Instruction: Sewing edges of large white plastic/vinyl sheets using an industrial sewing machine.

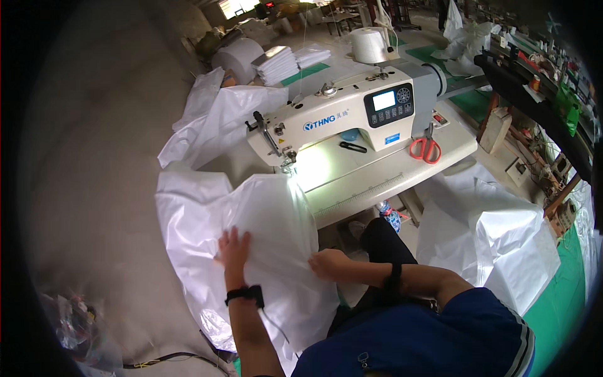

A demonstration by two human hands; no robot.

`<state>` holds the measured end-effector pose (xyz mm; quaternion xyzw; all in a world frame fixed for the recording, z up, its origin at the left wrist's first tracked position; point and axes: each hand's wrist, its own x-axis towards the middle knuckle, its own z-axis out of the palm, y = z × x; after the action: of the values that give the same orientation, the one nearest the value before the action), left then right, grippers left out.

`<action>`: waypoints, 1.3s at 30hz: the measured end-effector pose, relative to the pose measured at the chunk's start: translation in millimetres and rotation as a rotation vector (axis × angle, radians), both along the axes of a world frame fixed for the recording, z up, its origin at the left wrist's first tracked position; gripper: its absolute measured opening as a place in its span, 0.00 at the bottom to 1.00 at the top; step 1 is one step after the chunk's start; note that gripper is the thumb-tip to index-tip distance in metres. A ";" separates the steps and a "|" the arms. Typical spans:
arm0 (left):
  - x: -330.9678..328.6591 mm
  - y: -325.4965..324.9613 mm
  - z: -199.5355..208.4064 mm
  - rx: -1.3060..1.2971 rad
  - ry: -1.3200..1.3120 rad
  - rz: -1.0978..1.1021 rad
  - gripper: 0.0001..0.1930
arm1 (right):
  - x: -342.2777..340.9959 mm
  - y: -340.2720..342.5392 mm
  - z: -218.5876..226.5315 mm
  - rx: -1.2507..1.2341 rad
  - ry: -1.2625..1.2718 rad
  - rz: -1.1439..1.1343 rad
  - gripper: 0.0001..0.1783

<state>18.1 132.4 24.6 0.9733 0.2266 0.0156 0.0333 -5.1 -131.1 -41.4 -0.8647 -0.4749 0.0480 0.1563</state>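
A large white plastic sheet (276, 220) drapes over the near left end of the sewing machine table and hangs down toward my lap. Its far edge lies under the needle area of the white sewing machine (333, 113), where a lamp shines. Flat on the sheet, with fingers spread, rests my left hand (233, 251). My right hand (329, 264) is closed at the sheet's right edge, seemingly pinching it; the fingertips are partly hidden. Both wrists wear black bands.
Red-handled scissors (426, 151) and a black thread snipper (353, 147) lie on the machine table (377, 188). A white thread cone (370, 45) stands behind. More white sheeting (496, 232) is heaped at right. Folded white stacks (276, 65) sit at the back.
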 end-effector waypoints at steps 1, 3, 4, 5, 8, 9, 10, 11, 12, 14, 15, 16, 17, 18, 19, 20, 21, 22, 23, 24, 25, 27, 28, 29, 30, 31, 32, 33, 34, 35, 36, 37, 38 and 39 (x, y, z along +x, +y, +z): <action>-8.3 13.0 -6.9 -0.054 -0.086 0.096 0.31 | 1.5 -8.5 -3.1 0.112 0.269 -0.134 0.15; -13.1 32.6 -17.3 -0.058 -0.142 0.025 0.31 | 14.6 -23.5 -14.2 0.356 0.825 -0.212 0.14; -16.6 37.9 -22.2 -0.073 -0.170 -0.018 0.31 | 24.1 -30.5 -22.4 0.612 1.330 -0.232 0.14; -16.9 41.8 -24.9 -0.080 -0.206 -0.051 0.30 | 38.1 -33.6 -31.3 0.814 1.569 -0.297 0.18; -9.9 47.3 -25.8 0.028 -0.198 -0.083 0.30 | 60.4 -21.6 -60.4 0.990 1.482 -0.238 0.19; -5.9 49.1 -25.3 0.040 -0.179 -0.076 0.28 | 60.2 -11.2 -68.9 0.954 1.447 -0.173 0.21; -1.2 53.9 -23.4 -0.037 -0.200 -0.125 0.27 | 59.9 1.2 -75.4 0.969 1.365 -0.059 0.21; 5.3 59.4 -21.3 -0.052 -0.149 -0.127 0.28 | 58.8 16.2 -79.3 0.923 1.325 -0.065 0.21; 10.8 66.0 -18.7 -0.114 -0.164 -0.188 0.28 | 58.1 28.5 -80.8 0.888 1.298 -0.092 0.21; 22.6 80.5 -11.3 -0.121 -0.128 -0.179 0.28 | 62.6 66.3 -74.0 0.805 1.245 -0.151 0.22; 32.8 89.4 -4.6 -0.194 -0.128 -0.265 0.27 | 69.0 80.6 -69.3 0.773 1.227 -0.173 0.22; 39.2 98.4 2.3 -0.278 -0.098 -0.332 0.25 | 72.4 96.2 -64.6 0.740 1.214 -0.191 0.22; 48.8 106.5 9.6 -0.256 -0.117 -0.358 0.25 | 76.5 109.4 -60.9 0.715 1.207 -0.201 0.22; 54.5 114.6 16.8 -0.316 -0.068 -0.422 0.25 | 80.4 121.4 -58.1 0.698 1.197 -0.205 0.22; 61.8 120.6 22.9 -0.377 -0.016 -0.482 0.25 | 84.5 130.8 -56.7 0.684 1.192 -0.210 0.22; 72.2 125.4 28.9 -0.378 -0.022 -0.496 0.25 | 88.2 139.4 -56.2 0.673 1.190 -0.212 0.22; 82.8 129.7 35.2 -0.462 0.103 -0.467 0.27 | 90.8 146.6 -56.6 0.664 1.188 -0.212 0.22; 93.1 132.7 39.6 -0.545 0.230 -0.434 0.31 | 93.0 152.2 -57.8 0.659 1.191 -0.210 0.23; 99.4 133.1 39.2 -0.432 0.027 -0.527 0.23 | 94.4 157.9 -59.1 0.653 1.189 -0.214 0.23; 109.5 133.9 40.0 -0.435 0.026 -0.534 0.23 | 96.4 162.6 -60.2 0.645 1.189 -0.214 0.23; 118.8 135.1 40.2 -0.304 0.123 -0.610 0.26 | 97.3 167.1 -60.9 0.641 1.190 -0.213 0.23; 133.6 137.2 36.3 -0.224 0.159 -0.628 0.29 | 99.1 174.2 -61.0 0.632 1.191 -0.206 0.23; 139.7 139.7 34.9 -0.219 0.158 -0.624 0.29 | 100.0 177.9 -60.0 0.627 1.191 -0.202 0.23; 145.2 139.3 29.9 -0.314 0.091 -0.695 0.29 | 100.5 179.5 -59.4 0.629 1.195 -0.202 0.23; 147.4 141.1 26.6 -0.367 0.063 -0.748 0.29 | 100.4 182.1 -58.1 0.630 1.199 -0.198 0.24; 150.4 141.4 23.0 -0.254 0.093 -0.734 0.29 | 99.7 183.6 -56.9 0.632 1.207 -0.197 0.24; 150.3 142.6 20.8 -0.273 0.119 -0.735 0.29 | 97.5 184.8 -55.5 0.638 1.215 -0.189 0.24; 149.8 142.0 18.2 -0.333 0.070 -0.683 0.26 | 94.4 186.6 -53.4 0.640 1.220 -0.185 0.24; 146.9 141.8 16.6 -0.367 0.065 -0.596 0.24 | 90.0 186.5 -51.6 0.651 1.228 -0.174 0.24; 142.6 141.2 14.9 -0.378 0.025 -0.613 0.24 | 83.9 187.9 -49.6 0.652 1.240 -0.155 0.24; 138.3 139.2 12.4 -0.315 0.068 -0.535 0.26 | 76.2 187.8 -48.4 0.661 1.260 -0.144 0.24; 131.1 137.9 9.3 -0.288 0.078 -0.492 0.29 | 67.2 186.1 -48.1 0.671 1.283 -0.132 0.25; 122.9 136.9 6.1 -0.236 0.033 -0.479 0.29 | 57.5 182.7 -48.6 0.681 1.314 -0.113 0.25; 113.0 136.0 2.2 -0.207 -0.038 -0.474 0.28 | 45.4 178.7 -49.9 0.686 1.358 -0.088 0.25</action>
<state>131.1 268.4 26.8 0.9901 -0.0081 0.0022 0.1398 40.3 47.6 -91.3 -0.5666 -0.2280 0.4128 0.6757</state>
